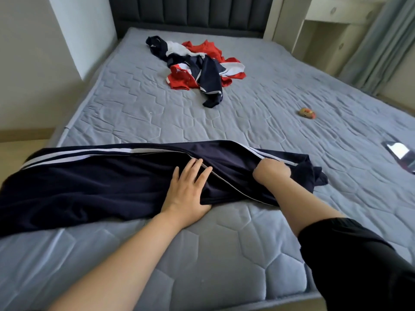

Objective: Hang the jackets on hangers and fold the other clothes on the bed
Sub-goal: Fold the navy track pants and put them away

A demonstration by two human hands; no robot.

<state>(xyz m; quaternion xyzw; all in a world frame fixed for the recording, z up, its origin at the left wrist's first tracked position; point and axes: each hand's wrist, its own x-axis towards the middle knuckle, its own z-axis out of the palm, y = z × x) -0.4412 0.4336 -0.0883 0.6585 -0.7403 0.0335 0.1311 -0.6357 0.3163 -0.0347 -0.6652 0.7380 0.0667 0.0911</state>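
Dark navy track trousers with white side stripes lie stretched across the near part of the grey quilted bed, running from the left edge toward the right. My left hand presses flat on them, fingers straight and spread. My right hand grips a bunched part of the fabric near the right end, fingers curled into it. A heap of red, white and navy clothes lies farther up the bed, apart from both hands.
A small brown and orange object sits on the bed to the right. A dark phone-like item lies at the right edge. A padded dark headboard stands at the back, a cream shelf unit and grey curtains to the right.
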